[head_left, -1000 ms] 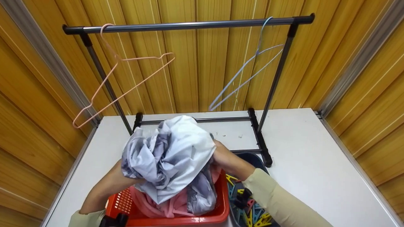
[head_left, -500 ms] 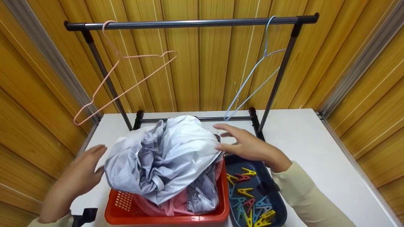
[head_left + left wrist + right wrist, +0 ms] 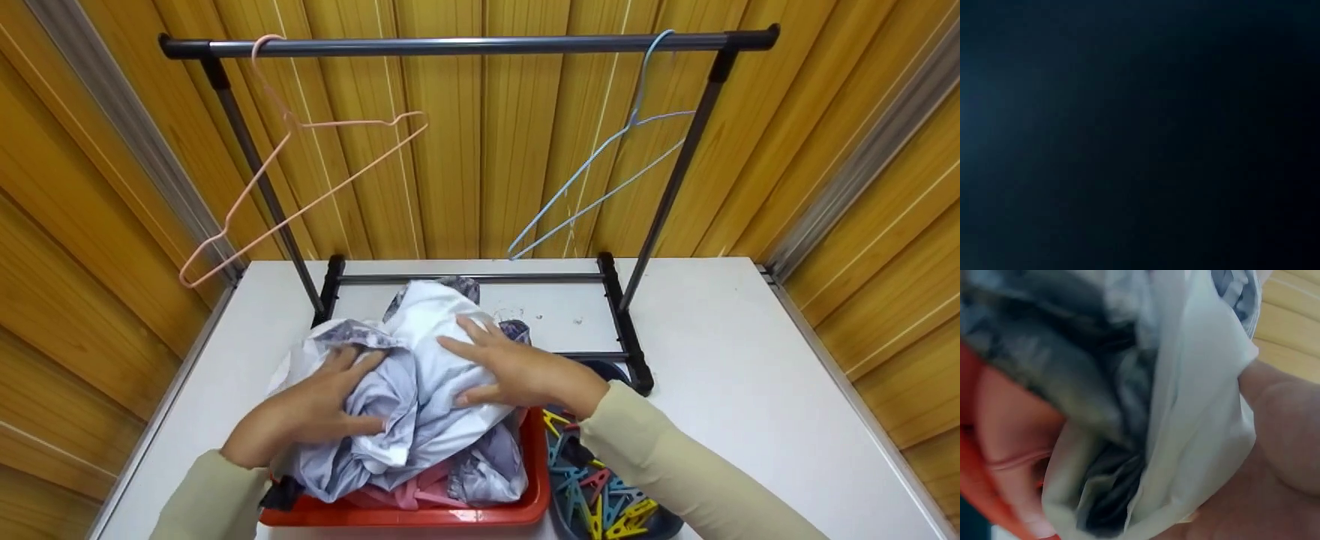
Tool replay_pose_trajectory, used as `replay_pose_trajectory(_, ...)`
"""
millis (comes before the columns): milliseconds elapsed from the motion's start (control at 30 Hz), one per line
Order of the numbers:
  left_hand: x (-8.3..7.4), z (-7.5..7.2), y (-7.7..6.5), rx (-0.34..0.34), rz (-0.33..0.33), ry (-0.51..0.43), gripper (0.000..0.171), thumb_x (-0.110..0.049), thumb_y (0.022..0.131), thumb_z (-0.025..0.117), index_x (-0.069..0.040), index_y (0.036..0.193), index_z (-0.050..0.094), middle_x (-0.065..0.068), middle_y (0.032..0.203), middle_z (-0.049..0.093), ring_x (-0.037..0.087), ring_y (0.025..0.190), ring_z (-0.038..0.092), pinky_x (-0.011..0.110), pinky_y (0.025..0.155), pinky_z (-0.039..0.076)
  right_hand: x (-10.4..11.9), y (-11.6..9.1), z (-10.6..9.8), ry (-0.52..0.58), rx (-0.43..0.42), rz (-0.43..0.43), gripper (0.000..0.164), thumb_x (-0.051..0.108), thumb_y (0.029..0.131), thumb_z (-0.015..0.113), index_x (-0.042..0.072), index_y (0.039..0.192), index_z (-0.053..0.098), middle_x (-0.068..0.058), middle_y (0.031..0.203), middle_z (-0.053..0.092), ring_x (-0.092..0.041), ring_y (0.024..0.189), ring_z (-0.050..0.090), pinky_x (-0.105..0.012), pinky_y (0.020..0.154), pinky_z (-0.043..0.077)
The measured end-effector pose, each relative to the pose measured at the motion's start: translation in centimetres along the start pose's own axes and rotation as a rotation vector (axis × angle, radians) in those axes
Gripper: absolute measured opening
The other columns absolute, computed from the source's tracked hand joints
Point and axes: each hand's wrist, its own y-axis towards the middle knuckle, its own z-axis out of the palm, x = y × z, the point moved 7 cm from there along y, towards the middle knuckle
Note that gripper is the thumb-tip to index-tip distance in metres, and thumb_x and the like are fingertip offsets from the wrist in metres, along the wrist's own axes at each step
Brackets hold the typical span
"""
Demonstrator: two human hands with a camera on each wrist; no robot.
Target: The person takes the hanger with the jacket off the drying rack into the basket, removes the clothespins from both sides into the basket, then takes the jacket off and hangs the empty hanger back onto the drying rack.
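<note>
A crumpled heap of white and grey cloth is piled in the red plastic basket, bulging above its rim. My left hand rests on the left part of the heap, fingers spread. On the right part lies my right hand, its fingers apart and fairly straight. Pink cloth shows beneath the grey folds at the front of the basket. Close up in the right wrist view, pale fabric covers the fingers, and part of the right hand shows beside it. The left wrist view is nearly black.
A dark bin of colourful clothespins stands right of the basket, partly under the right forearm. Behind, a metal clothes rack carries a pink hanger and a light blue hanger. Wood-patterned panels surround the white tabletop.
The hands set the bundled cloth down in the basket, came off its sides, then moved inward onto its top. The heap looks flatter and rearranged. The blue hanger has swung.
</note>
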Motion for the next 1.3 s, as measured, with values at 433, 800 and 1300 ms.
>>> replay_pose_trajectory(433,1.2,3.6,1.8,0.166,-0.077,-0.003,0.099,-0.043,0.076,0.077,-0.01,0.153,0.024,0.029,0.156,0.02,0.055,0.141,0.017,0.067,0.109,0.023,-2.0,-0.5,4.2,-0.063,0.134,0.059,0.088,0.044,0.088,0.065,0.034,0.155,0.009,-0.009,0.164,0.003,-0.031,0.148,0.02,-0.048,0.116,0.028)
replay_pose_trajectory(800,1.9,5.4,3.2,0.301,-0.132,0.095,0.092,-0.05,0.079,0.071,-0.015,0.152,0.027,0.019,0.156,0.029,0.042,0.141,0.031,0.06,0.111,0.029,-2.5,1.1,6.1,-0.071,0.232,0.072,0.088,0.043,0.09,0.062,0.037,0.155,0.002,-0.012,0.163,0.008,-0.032,0.142,0.035,-0.045,0.113,0.033)
replay_pose_trajectory(1300,2.0,5.1,5.7,0.309,-0.17,0.112,0.091,-0.053,0.082,0.068,-0.015,0.153,0.026,0.019,0.156,0.028,0.041,0.141,0.032,0.058,0.112,0.029,-3.9,3.2,5.0,-0.075,0.199,0.071,0.089,0.036,0.091,0.064,0.033,0.156,0.003,-0.014,0.163,0.006,-0.031,0.146,0.026,-0.046,0.116,0.028)
